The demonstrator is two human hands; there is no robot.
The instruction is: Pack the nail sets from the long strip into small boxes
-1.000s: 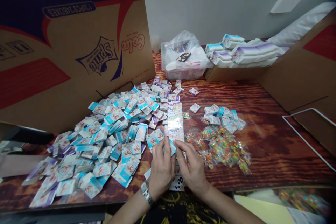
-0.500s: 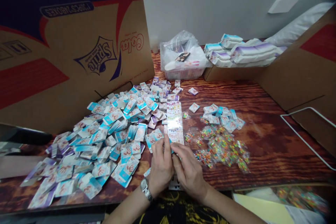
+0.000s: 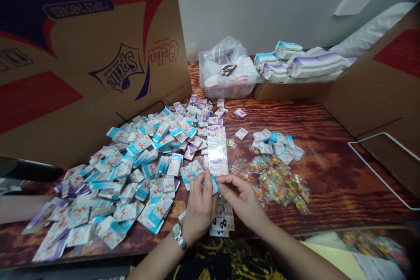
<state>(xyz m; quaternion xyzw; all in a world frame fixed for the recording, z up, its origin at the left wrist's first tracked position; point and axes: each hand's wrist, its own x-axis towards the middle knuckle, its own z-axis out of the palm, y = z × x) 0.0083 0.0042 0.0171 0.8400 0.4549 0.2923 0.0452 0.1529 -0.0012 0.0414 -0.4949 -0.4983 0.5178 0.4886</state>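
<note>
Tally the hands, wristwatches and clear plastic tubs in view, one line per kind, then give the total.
Hands: 2 (left hand, right hand)
Wristwatch: 1
Clear plastic tub: 1
Total: 4

A wood-grained, reddish-brown tabletop (image 3: 331,175) is being covered by a sprawling heap of small white, blue and purple packets (image 3: 131,170), each printed with a hand shape. A long printed sheet (image 3: 217,151) is being kept flat along the heap's right edge, and a second printed sheet (image 3: 222,221) is being carried near the front edge. Farther right, a small cluster of loose packets (image 3: 275,144) is being held just beside clear bags of colourful pieces (image 3: 278,183). At the back, a plastic tub (image 3: 226,89) and a cardboard tray of stacked packs (image 3: 285,91) are being borne side by side.
</note>
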